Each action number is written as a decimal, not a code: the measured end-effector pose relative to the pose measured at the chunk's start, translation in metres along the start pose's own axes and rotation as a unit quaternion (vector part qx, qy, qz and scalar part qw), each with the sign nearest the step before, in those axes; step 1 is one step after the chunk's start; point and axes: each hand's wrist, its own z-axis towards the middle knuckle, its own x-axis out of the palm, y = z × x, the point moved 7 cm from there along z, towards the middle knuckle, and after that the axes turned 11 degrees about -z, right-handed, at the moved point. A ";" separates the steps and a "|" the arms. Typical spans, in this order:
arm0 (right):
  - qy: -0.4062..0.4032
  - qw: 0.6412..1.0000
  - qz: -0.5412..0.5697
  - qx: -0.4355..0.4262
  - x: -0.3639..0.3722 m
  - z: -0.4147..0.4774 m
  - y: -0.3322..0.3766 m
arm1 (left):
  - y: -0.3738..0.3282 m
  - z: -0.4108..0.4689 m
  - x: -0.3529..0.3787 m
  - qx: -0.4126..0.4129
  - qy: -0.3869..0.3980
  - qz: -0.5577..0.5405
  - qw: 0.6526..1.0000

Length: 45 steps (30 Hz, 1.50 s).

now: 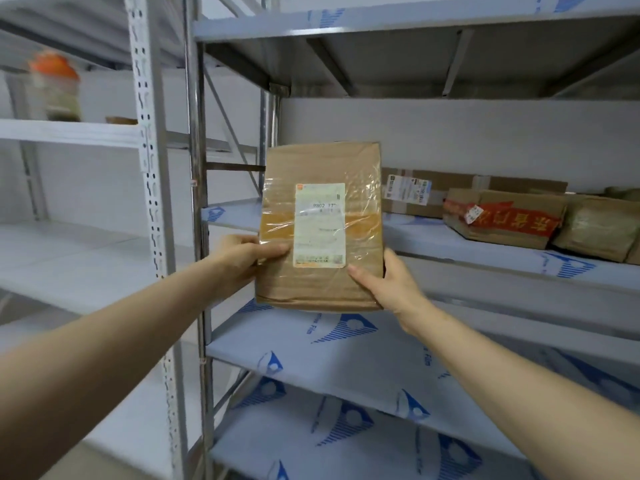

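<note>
A flat brown cardboard parcel (322, 223), taped over and bearing a white shipping label, is held upright in front of a metal shelf rack. My left hand (242, 259) grips its lower left edge, thumb across the front. My right hand (384, 282) grips its lower right corner, thumb on the front and fingers behind. The parcel hangs in the air at the left end of the middle shelf (485, 252), its label facing me.
Further right on that shelf lie a long brown box (450, 195), a box with red tape (505, 218) and another wrapped parcel (599, 230). Lower shelves (346, 358) carry blue-printed film. A second white rack (69, 133) at left holds an orange-lidded container (55, 86).
</note>
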 end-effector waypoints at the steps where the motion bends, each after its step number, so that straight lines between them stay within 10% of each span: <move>1: 0.008 1.000 0.010 -0.006 0.012 -0.001 0.003 | 0.000 -0.005 -0.012 0.001 -0.009 0.001 1.000; 18: 0.240 0.964 0.110 -0.017 0.367 -0.069 0.148 | -0.014 -0.195 -0.386 -0.021 -0.272 0.048 0.961; 45: 0.606 0.768 0.204 -0.023 0.927 -0.293 0.415 | -0.031 -0.587 -0.846 -0.063 -0.648 0.036 0.758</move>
